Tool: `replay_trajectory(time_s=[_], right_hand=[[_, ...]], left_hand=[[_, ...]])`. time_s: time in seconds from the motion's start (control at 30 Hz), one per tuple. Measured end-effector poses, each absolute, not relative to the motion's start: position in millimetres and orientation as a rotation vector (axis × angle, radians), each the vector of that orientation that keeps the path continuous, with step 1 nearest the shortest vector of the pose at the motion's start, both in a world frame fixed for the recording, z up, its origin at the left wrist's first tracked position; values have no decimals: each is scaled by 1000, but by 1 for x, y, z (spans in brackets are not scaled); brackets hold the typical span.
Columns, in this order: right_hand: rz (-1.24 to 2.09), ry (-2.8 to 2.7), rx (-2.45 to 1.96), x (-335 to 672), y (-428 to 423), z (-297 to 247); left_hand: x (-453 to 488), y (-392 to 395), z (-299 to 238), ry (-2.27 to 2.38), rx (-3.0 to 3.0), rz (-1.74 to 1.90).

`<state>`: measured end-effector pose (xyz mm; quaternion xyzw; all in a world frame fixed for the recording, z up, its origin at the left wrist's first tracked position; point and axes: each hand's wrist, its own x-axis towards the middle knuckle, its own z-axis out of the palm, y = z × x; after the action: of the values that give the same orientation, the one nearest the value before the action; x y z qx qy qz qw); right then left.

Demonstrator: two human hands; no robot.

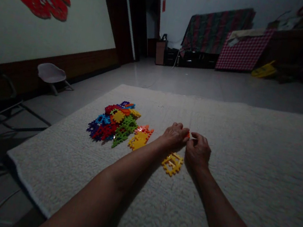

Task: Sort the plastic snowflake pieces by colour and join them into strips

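Note:
Over the mat, my left hand (176, 136) is closed on a small orange plastic interlocking piece (188, 134), most of it hidden by the fingers. My right hand (199, 151) meets it from the other side, fingers curled and pinching at the same piece's right edge. A yellow openwork piece with toothed edges (172, 164) lies flat on the mat just below both hands. Beyond my left forearm are a solid yellow piece (139, 140) and a pinkish-orange piece (144, 129), partly overlapping.
Left of my hands is a heap of toothed pieces in several colours (114, 121). The pale textured mat (258, 184) covers a raised surface with a near-left edge. Metal-framed chair (11, 106) and small light seat (51, 73) stand left; a cloth-covered cabinet (210, 34) stands far back.

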<state>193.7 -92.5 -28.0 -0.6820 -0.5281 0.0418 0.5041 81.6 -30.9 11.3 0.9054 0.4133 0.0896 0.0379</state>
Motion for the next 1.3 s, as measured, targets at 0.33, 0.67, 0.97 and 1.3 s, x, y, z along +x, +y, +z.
replay_trajectory(time_s=[0.33,0.67,0.97,1.3], right_hand=[[125,-1284,-1678,191,-94,-26],[134,-1346,-1687,190,-92,-27],[497,-1492,-1542,192,-108,-19],[140,-1960,-1437,138,-145,-29]], left_hand=[[4,-26,33,1405,2809,111],[-130,2,77,1948,2657,312],[-74,-48,34,1564,2738,477],[-54,-64,13,1521,2681,305]])
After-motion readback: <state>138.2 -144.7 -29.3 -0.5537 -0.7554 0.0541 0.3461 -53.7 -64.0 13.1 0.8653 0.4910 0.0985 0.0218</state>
